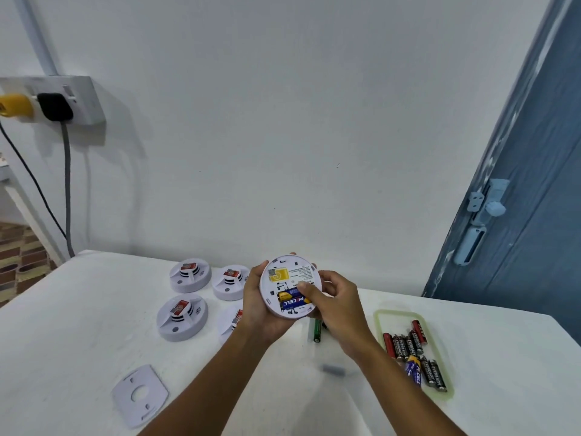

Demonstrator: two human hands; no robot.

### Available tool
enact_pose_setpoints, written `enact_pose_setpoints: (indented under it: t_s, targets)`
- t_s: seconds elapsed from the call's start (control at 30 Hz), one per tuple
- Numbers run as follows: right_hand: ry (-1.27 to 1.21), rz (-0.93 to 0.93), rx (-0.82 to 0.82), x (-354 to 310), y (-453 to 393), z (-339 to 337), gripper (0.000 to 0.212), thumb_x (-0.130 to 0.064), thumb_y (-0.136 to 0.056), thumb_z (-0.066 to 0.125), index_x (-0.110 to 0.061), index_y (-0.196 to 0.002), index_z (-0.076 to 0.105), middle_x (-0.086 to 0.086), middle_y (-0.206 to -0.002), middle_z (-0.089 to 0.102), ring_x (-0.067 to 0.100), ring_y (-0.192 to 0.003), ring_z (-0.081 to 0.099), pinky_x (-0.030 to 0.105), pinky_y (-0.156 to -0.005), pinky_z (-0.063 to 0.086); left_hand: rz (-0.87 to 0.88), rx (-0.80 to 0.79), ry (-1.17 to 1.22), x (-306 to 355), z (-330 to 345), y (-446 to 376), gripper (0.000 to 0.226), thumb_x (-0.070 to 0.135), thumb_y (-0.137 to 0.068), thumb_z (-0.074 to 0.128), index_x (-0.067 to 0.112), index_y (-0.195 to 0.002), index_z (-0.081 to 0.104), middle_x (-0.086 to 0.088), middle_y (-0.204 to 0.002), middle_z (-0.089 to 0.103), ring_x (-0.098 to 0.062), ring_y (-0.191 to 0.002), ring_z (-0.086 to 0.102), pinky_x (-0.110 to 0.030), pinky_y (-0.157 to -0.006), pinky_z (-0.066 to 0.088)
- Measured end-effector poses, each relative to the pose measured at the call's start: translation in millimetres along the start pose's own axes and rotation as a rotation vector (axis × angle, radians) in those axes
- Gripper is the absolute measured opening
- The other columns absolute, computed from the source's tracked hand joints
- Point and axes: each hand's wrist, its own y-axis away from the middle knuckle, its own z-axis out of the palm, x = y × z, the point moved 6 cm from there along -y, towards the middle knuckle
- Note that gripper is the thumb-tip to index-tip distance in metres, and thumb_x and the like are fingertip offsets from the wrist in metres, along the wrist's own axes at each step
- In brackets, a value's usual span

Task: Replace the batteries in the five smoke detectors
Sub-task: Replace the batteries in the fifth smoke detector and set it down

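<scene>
At the far left, a wall socket block [67, 99] holds a yellow plug [15, 105] and a black plug [55, 106]. On the white table [78, 309] lie a flat mounting plate [140, 394] and four smoke detectors [182, 316], two behind and two in front. The left hand [261, 309] cups a fifth detector [290, 284] above the table, its back up, a blue battery [294, 300] seated in the bay. The right hand [338, 309] has its grip on the detector's right edge, thumb pressing the battery. A green battery [317, 330] lies beneath, and a tray [382, 316] of batteries sits at the right.
</scene>
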Motion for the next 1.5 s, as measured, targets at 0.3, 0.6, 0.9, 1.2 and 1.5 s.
enact_pose_setpoints:
  t_s: [0.3, 0.6, 0.9, 1.2, 1.5]
  targets:
    - [0.017, 0.003, -0.007, -3.6, 1.7, 1.2, 0.032, -0.025, -0.075, 0.081, -0.011, -0.1, 0.068, 0.004, -0.094, 0.075, 0.018, -0.082, 0.074, 0.036, -0.069, 0.061, -0.014, -0.015, -0.037, 1.7, -3.4, 0.3, 0.045, 0.042, -0.078, 0.05, 0.011, -0.098, 0.077, -0.022, -0.116, 0.066, -0.036, -0.099, 0.062, -0.052, -0.084, 0.052]
    - [0.086, 0.01, -0.03, -4.5, 0.4, -0.9, 0.032, -0.027, -0.075, 0.082, -0.011, -0.098, 0.069, 0.004, -0.092, 0.075, 0.018, -0.079, 0.074, 0.04, -0.069, 0.061, -0.039, -0.012, -0.038, 0.3, -4.1, -0.4, 0.046, 0.041, -0.078, 0.051, 0.009, -0.101, 0.075, -0.024, -0.121, 0.063, -0.037, -0.105, 0.059, -0.052, -0.09, 0.048]
    - [0.105, 0.045, -0.048, -0.6, 0.4, -1.1, 0.033, -0.027, -0.075, 0.081, -0.011, -0.099, 0.068, 0.006, -0.095, 0.075, 0.02, -0.081, 0.074, 0.044, -0.073, 0.061, -0.044, 0.005, -0.055, -0.5, -4.7, 1.4, 0.044, 0.04, -0.075, 0.053, 0.009, -0.094, 0.077, -0.023, -0.11, 0.068, -0.035, -0.097, 0.061, -0.049, -0.079, 0.055]
    - [0.099, 0.059, -0.081, 1.5, 0.5, -1.1, 0.031, -0.026, -0.076, 0.08, -0.011, -0.101, 0.068, 0.005, -0.096, 0.075, 0.02, -0.083, 0.074, 0.046, -0.076, 0.06, -0.052, 0.011, -0.039, -1.4, -9.0, -0.6, 0.045, 0.041, -0.075, 0.054, 0.009, -0.099, 0.076, -0.024, -0.117, 0.065, -0.036, -0.102, 0.059, -0.052, -0.083, 0.052]
    - [0.025, 0.061, -0.173, -0.6, 5.6, 2.8, 0.031, -0.018, -0.078, 0.079, -0.013, -0.107, 0.066, 0.003, -0.102, 0.074, 0.02, -0.09, 0.073, 0.041, -0.08, 0.06, -0.034, -0.006, -0.038, 1.9, -10.2, -0.7, 0.046, 0.042, -0.075, 0.054, 0.01, -0.1, 0.076, -0.023, -0.12, 0.063, -0.036, -0.104, 0.058, -0.05, -0.081, 0.054]
